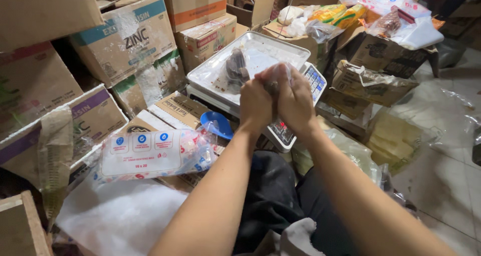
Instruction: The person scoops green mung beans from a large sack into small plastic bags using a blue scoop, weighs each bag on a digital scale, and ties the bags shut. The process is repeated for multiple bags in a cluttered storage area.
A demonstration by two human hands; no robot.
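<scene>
My left hand (255,105) and my right hand (295,103) are pressed together in front of me, both gripping a small clear plastic bag (274,75) with dark contents; most of the bag is hidden between my fingers. Just beyond my hands stands a weighing scale (300,90) with a keypad and a metal tray (220,68) on top. Another clear bag of dark stuff (235,68) lies on that tray. A blue scoop (216,123) rests to the left of my left wrist.
Cardboard boxes (125,40) are stacked at the left and back. A flat pack of plastic bags (155,153) lies on boxes at the left. Open boxes with packets and bags (376,50) stand at the right, above a tiled floor (446,171) with loose plastic.
</scene>
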